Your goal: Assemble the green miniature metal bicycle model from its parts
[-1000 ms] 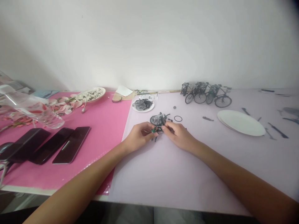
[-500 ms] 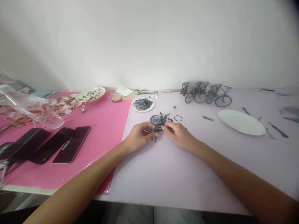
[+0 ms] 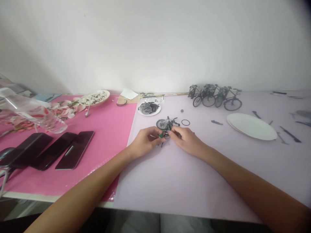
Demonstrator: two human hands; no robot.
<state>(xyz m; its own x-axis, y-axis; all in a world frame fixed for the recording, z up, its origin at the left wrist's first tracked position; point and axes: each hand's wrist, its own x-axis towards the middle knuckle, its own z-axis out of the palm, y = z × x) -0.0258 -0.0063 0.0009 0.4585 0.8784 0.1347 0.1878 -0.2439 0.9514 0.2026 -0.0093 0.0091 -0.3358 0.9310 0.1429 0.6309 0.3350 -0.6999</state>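
A small model bicycle point(image 3: 161, 125) lies between my hands on the pale sheet, its spoked wheel pointing away from me. My left hand point(image 3: 145, 142) is closed, with thumb and fingers pinching a dark green piece point(image 3: 161, 135) of the bicycle. From the other side, my right hand point(image 3: 186, 139) grips the dark frame with bent fingers. Fingertips cover part of the frame, so the exact join is hidden. Just beyond my right hand rests a thin black ring point(image 3: 186, 125). A small grey disc point(image 3: 182, 111) lies farther back.
A small plate point(image 3: 139, 111) holds loose wheels and dark parts. Several finished model bicycles point(image 3: 215, 97) stand by the wall. To the right are white oval plates point(image 3: 252, 127) and scattered dark parts point(image 3: 290, 134). On the pink sheet lie phones point(image 3: 74, 150), a plastic bottle point(image 3: 36, 111) and artificial petals point(image 3: 66, 110).
Almost nothing differs. The bicycle's front part has turned very slightly between my fingers, while both hands keep their hold in the same spot.
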